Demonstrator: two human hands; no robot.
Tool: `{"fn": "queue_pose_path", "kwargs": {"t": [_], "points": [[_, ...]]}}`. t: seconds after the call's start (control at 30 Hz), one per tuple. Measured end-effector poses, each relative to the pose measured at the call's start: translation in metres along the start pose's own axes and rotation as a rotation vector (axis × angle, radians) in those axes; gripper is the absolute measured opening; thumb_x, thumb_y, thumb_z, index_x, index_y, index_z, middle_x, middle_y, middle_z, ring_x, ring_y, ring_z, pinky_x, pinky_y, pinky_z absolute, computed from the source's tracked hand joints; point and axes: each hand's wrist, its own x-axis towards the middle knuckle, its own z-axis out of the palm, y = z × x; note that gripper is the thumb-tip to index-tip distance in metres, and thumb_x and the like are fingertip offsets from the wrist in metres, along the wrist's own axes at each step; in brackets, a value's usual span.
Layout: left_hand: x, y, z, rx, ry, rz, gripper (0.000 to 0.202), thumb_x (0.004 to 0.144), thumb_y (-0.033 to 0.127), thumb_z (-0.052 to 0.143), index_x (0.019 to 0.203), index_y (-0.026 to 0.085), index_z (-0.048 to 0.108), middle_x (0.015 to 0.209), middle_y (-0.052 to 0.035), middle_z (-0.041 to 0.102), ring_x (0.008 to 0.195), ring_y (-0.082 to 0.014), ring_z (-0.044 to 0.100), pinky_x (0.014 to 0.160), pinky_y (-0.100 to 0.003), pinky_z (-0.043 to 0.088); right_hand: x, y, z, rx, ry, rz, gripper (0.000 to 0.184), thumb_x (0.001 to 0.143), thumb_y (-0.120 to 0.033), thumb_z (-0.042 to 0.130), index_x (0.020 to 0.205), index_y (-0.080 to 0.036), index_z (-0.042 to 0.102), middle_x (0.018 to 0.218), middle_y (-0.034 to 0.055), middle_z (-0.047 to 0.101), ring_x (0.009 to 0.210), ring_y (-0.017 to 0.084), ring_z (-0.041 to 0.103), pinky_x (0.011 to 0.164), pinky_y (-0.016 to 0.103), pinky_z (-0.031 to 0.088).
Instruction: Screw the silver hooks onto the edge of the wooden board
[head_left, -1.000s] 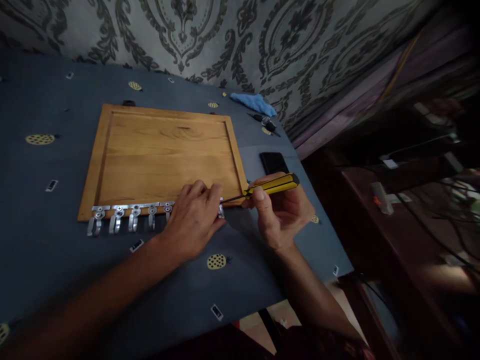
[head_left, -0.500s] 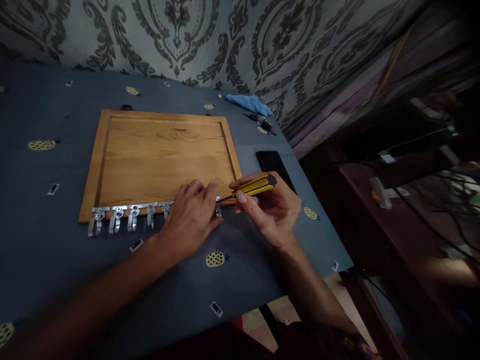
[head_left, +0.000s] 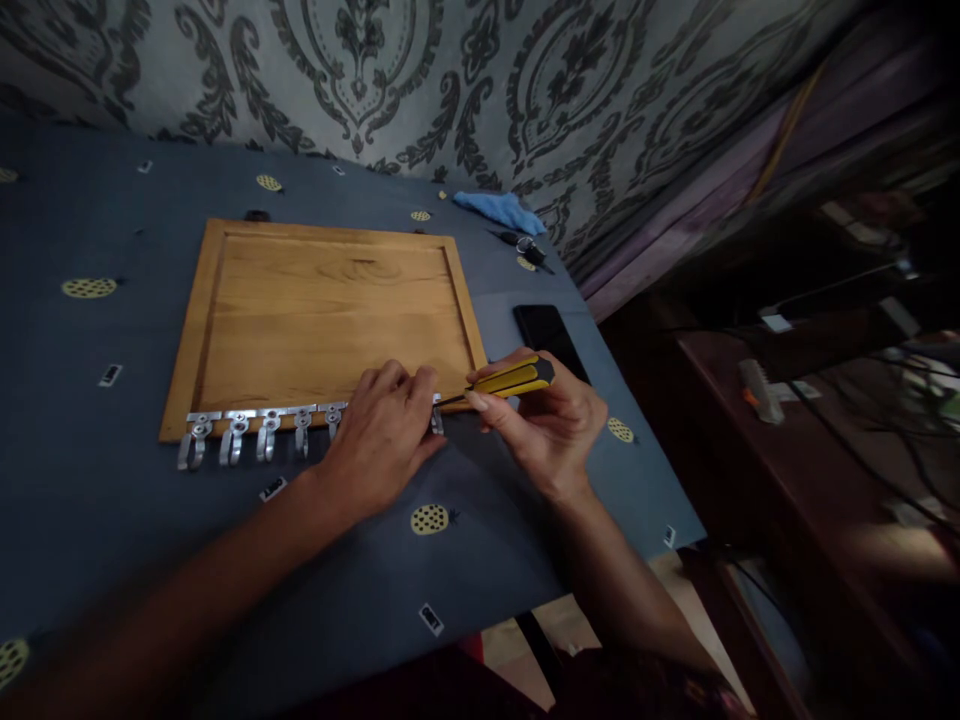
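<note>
A framed wooden board [head_left: 337,310] lies flat, and a metal hook rail [head_left: 251,413] runs along its near edge with several silver hooks hanging over. My left hand [head_left: 386,430] covers the right half of the rail, fingers curled over it onto the board and the thumb at the near side. My right hand [head_left: 551,430] grips a yellow and black screwdriver [head_left: 514,377] between thumb and fingers. Its thin shaft points left, the tip reaching the rail's right end beside my left fingers. Whether the tip sits in a screw is hidden.
A black phone [head_left: 551,335] lies right of the board. Behind it are keys [head_left: 529,248] and a blue cloth [head_left: 501,210]. The patterned tablecloth [head_left: 247,560] covers the table up to the wall. A dark red desk [head_left: 795,440] with cables stands at the right.
The screwdriver has shifted slightly to the right and lies a little flatter, with my right hand moving along. My left hand stays on the rail.
</note>
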Motion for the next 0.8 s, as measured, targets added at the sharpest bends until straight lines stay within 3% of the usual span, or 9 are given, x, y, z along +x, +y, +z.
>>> {"fn": "queue_pose_path", "kwargs": {"t": [0.13, 0.3, 0.47, 0.8], "points": [[0.000, 0.000, -0.001, -0.002, -0.010, 0.000, 0.038, 0.086, 0.027, 0.076, 0.112, 0.015, 0.050, 0.103, -0.0109, 0.068, 0.105, -0.0320, 0.056, 0.088, -0.045, 0.047, -0.005, 0.005, 0.004, -0.048, 0.060, -0.061, 0.014, 0.082, -0.027, 0.081, 0.085, -0.023, 0.069, 0.075, -0.0034, 0.067, 0.055, 0.010, 0.060, 0.050, 0.026, 0.051], [-0.001, 0.000, -0.001, -0.002, -0.002, 0.001, 0.038, 0.085, 0.026, 0.077, 0.109, 0.016, 0.049, 0.099, -0.0089, 0.067, 0.104, -0.0302, 0.056, 0.088, -0.043, 0.047, -0.003, -0.004, 0.003, -0.032, 0.301, -0.116, 0.010, 0.092, -0.032, 0.069, 0.091, -0.023, 0.067, 0.081, -0.0013, 0.069, 0.056, 0.011, 0.065, 0.052, 0.028, 0.056], [-0.002, -0.001, 0.002, 0.010, 0.049, 0.015, 0.038, 0.085, 0.027, 0.078, 0.106, 0.019, 0.047, 0.097, -0.0071, 0.066, 0.101, -0.0286, 0.056, 0.086, -0.041, 0.047, 0.000, -0.008, 0.002, -0.059, 0.205, -0.067, 0.012, 0.091, -0.031, 0.071, 0.085, -0.022, 0.066, 0.075, -0.0021, 0.066, 0.054, 0.010, 0.065, 0.047, 0.024, 0.053], [-0.001, -0.002, 0.000, 0.002, 0.031, 0.020, 0.036, 0.086, 0.025, 0.075, 0.109, 0.018, 0.048, 0.099, -0.0092, 0.067, 0.101, -0.0301, 0.056, 0.086, -0.043, 0.047, -0.006, -0.003, 0.005, -0.061, 0.111, 0.047, 0.013, 0.090, -0.034, 0.071, 0.085, -0.023, 0.065, 0.080, 0.0004, 0.066, 0.062, 0.013, 0.061, 0.053, 0.027, 0.053]]}}
